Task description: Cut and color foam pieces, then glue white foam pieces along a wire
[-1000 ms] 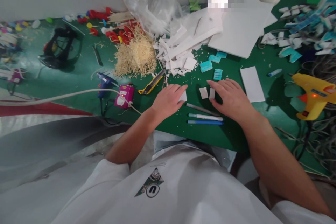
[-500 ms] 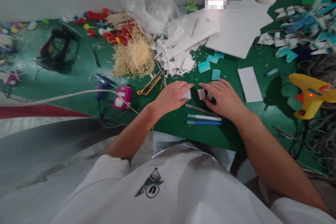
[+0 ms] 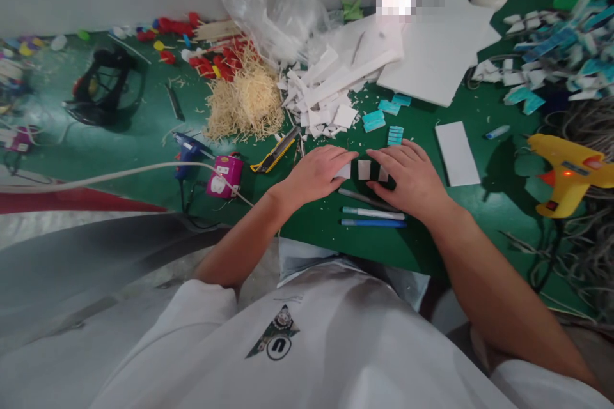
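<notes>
My left hand (image 3: 316, 172) lies low over the green table, fingers stretched forward and thumb apart. A small white foam piece (image 3: 344, 171) shows between its thumb and fingers, partly covered. Facing it, my right hand (image 3: 407, 169) is open, with its fingertips near a white square (image 3: 364, 170). Another white piece (image 3: 383, 174) sits between that hand's thumb and fingers, half hidden. Just beyond the right fingers is a blue-striped piece (image 3: 395, 135). Closer to my body, a grey pen-like stick (image 3: 367, 199), a white marker (image 3: 373, 213) and a blue pen (image 3: 373, 223) lie side by side.
A yellow utility knife (image 3: 275, 151) lies left of centre, near a white scrap pile (image 3: 326, 112) and straw-like shreds (image 3: 249, 105). A blue glue gun (image 3: 187, 152) and pink power adapter (image 3: 224, 177) are further left. At right are a white board (image 3: 457, 153) and yellow glue gun (image 3: 568, 172).
The white square between my hands has shifted slightly left and now sits straighter. My right fingertips have drawn slightly away from it; my left hand has edged right.
</notes>
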`<state>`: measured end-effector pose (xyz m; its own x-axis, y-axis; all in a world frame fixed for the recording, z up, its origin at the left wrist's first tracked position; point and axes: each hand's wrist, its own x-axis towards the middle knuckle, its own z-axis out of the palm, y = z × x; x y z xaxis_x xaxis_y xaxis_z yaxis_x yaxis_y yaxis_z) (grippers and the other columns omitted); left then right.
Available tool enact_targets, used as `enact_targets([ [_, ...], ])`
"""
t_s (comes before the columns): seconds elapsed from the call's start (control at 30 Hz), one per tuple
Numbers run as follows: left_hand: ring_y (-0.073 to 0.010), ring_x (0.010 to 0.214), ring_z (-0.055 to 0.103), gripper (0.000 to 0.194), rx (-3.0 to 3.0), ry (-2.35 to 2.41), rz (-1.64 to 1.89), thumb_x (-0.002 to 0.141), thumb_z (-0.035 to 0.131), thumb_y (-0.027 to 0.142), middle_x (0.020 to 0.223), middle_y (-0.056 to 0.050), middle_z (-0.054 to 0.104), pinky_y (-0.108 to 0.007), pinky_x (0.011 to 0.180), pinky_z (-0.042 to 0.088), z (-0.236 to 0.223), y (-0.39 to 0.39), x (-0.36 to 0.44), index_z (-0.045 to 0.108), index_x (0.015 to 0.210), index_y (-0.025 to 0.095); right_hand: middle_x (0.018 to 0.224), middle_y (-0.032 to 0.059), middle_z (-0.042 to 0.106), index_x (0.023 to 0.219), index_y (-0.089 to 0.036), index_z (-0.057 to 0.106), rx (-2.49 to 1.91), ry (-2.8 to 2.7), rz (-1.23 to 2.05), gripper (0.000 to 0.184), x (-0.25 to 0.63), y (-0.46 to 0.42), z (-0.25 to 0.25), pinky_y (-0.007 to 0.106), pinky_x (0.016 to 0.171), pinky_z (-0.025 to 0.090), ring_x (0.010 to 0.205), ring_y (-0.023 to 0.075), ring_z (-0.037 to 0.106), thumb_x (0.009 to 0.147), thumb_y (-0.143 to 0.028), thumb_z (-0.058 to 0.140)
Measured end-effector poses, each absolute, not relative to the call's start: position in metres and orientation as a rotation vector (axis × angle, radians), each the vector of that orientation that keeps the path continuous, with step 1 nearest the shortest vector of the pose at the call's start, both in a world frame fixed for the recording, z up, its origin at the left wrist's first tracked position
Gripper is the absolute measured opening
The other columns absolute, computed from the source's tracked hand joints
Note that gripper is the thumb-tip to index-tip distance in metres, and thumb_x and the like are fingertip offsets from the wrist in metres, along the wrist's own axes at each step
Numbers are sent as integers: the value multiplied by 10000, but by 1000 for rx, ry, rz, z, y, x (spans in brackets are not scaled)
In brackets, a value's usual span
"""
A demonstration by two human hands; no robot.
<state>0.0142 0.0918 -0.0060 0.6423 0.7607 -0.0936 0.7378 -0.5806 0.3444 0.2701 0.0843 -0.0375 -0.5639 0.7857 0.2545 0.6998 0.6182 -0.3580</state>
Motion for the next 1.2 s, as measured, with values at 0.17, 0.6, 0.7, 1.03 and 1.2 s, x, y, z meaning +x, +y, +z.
enact_targets([
  [0.17,-303,1412,639,547,2497,1191,104,1007,652,170,1487,-191,683,-460,1202,518,-3,91,12,579,1546,107,1293,126,787,1441,-261,694,-1256,-2393,300,485,284,82,-35,663,1210,450,1219,352,698,964,-312,625],
  [0.6,-311,1380,659,555,2515,1156,88,1009,717,216,1445,-206,701,-452,1164,538,-3,98,42,584,1532,91,1193,109,802,1407,-265,713,-1222,-2402,326,464,288,85,-42,638,1194,473,1157,326,712,955,-314,621],
  [0.7,-305,1362,670,541,2519,1151,69,996,708,176,1433,-189,708,-436,1148,547,-4,99,42,600,1522,109,1181,106,807,1384,-259,726,-1204,-2399,316,444,288,85,-42,624,1205,474,1149,320,721,961,-342,618],
  [1.03,-333,1437,616,542,2461,1290,161,1025,676,234,1482,-213,670,-493,1219,506,0,98,42,579,1539,90,1133,138,814,1323,-249,749,-1381,-2129,184,369,306,92,-35,594,1030,600,1104,342,750,1037,-378,556],
  [1.2,-355,1439,593,542,2348,1553,20,1025,623,125,1525,-220,623,-478,1180,509,11,129,70,540,1560,94,1161,131,808,1325,-280,741,-1488,-1958,150,350,314,94,-36,603,1054,590,1160,359,731,1026,-361,579],
])
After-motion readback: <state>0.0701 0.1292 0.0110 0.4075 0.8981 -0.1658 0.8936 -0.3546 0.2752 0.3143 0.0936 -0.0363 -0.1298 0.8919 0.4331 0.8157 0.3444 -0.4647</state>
